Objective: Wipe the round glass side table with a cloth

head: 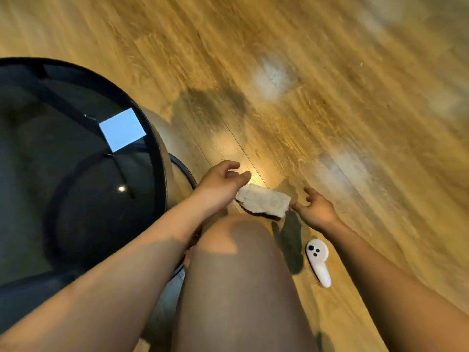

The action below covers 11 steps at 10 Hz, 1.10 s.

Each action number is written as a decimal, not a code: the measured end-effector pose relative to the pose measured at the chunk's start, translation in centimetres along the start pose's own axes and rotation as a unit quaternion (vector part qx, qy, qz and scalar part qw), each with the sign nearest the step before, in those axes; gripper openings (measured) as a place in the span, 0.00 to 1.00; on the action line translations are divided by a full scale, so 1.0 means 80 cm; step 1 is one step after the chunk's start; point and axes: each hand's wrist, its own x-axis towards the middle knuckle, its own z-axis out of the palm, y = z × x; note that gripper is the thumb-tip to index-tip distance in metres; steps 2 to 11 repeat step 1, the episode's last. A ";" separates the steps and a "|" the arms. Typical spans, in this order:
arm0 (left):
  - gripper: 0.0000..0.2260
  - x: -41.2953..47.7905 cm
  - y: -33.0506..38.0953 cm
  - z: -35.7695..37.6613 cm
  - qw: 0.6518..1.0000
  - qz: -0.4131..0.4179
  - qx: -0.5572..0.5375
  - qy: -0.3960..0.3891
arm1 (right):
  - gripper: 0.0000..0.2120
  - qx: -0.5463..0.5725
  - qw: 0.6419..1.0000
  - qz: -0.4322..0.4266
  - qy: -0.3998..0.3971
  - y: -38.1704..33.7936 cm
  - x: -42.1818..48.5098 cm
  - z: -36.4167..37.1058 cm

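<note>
One round glass side table with a dark rim (160, 148) fills the left of the frame. Its dark top shows one pale blue rectangular reflection (122, 129) and one small bright spot. One white fluffy cloth with a dark underside (264, 201) is at lower centre, off the table, between the two hands and just above one bare knee (238, 240).

The left hand (220, 182) is at the cloth's left end with its fingers loosely curled. Whether it grips the cloth cannot be told. The right hand (316, 208) is at the cloth's right end. Its fingers are spread and bent, and its thumb tip is at the cloth's corner.

One white handheld controller with three dark buttons (318, 261) lies on the wooden plank floor (330, 97) at lower right, below the right hand. Any lettering on it is too small to read.
</note>
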 end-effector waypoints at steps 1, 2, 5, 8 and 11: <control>0.09 -0.065 0.035 -0.056 0.990 0.097 -0.100 -0.002 | 0.30 0.065 0.994 -0.092 0.016 -0.065 -0.035 -0.035; 0.09 -0.065 0.035 -0.056 0.990 0.097 -0.100 -0.002 | 0.30 0.065 0.994 -0.092 0.016 -0.065 -0.035 -0.035; 0.09 -0.065 0.035 -0.056 0.990 0.097 -0.100 -0.002 | 0.30 0.065 0.994 -0.092 0.016 -0.065 -0.035 -0.035; 0.09 -0.065 0.035 -0.056 0.990 0.097 -0.100 -0.002 | 0.30 0.065 0.994 -0.092 0.016 -0.065 -0.035 -0.035; 0.09 -0.065 0.035 -0.056 0.990 0.097 -0.100 -0.002 | 0.30 0.065 0.994 -0.092 0.016 -0.065 -0.035 -0.035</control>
